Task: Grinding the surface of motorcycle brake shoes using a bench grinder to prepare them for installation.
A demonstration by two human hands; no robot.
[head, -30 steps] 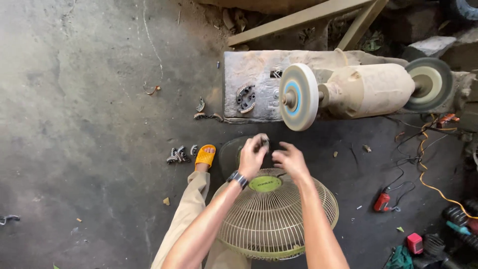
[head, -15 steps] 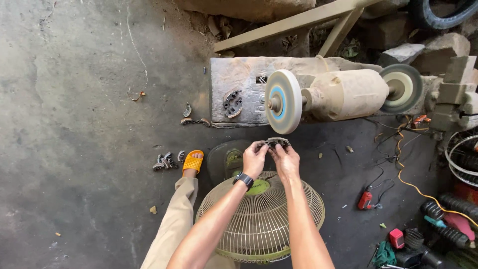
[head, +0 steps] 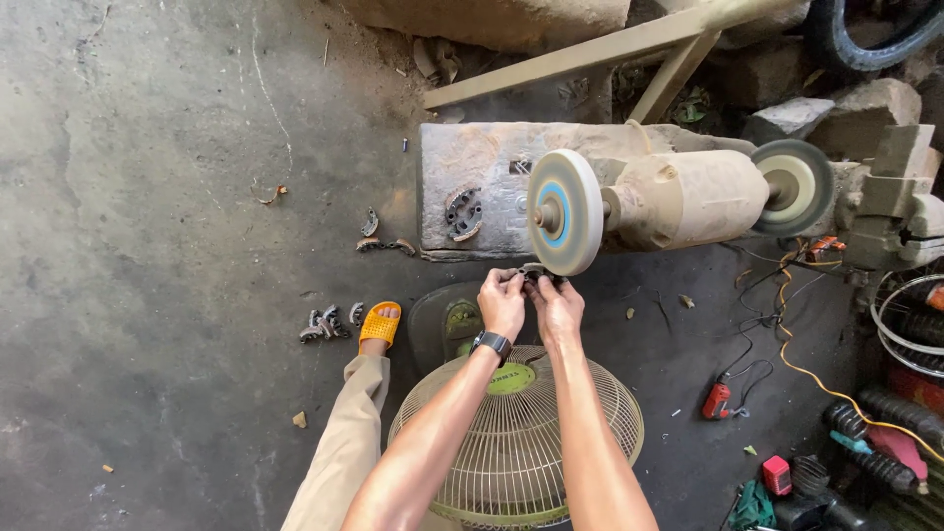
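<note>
Looking down through the head camera, I see both of my hands raised together at the lower edge of the white buffing wheel point(head: 564, 211). My left hand point(head: 502, 300), with a dark wristwatch point(head: 490, 344) on its wrist, and my right hand point(head: 558, 307) are side by side, fingers curled narrow around a small dark metal part point(head: 532, 272) pinched between them. That part sits right at the bottom rim of the wheel; I cannot tell whether it actually touches the wheel.

The wheel is mounted on the near end of a dust-coated bench grinder point(head: 683, 200), which carries a second, darker wheel point(head: 795, 185) at its far end. Behind the white wheel lies a grey stone block point(head: 472, 177) with a round dark metal piece point(head: 462, 211) resting on it.

Below my forearms stands a round wire fan guard point(head: 516, 442) with a green hub. My leg in tan trousers point(head: 339, 457) stretches out to the left, ending in an orange sandal point(head: 379, 324). Just beside the sandal a cluster of small dark metal pieces point(head: 323, 323) lies on the concrete floor point(head: 147, 295). To the right, a small red tool point(head: 716, 400) lies on the floor.
</note>
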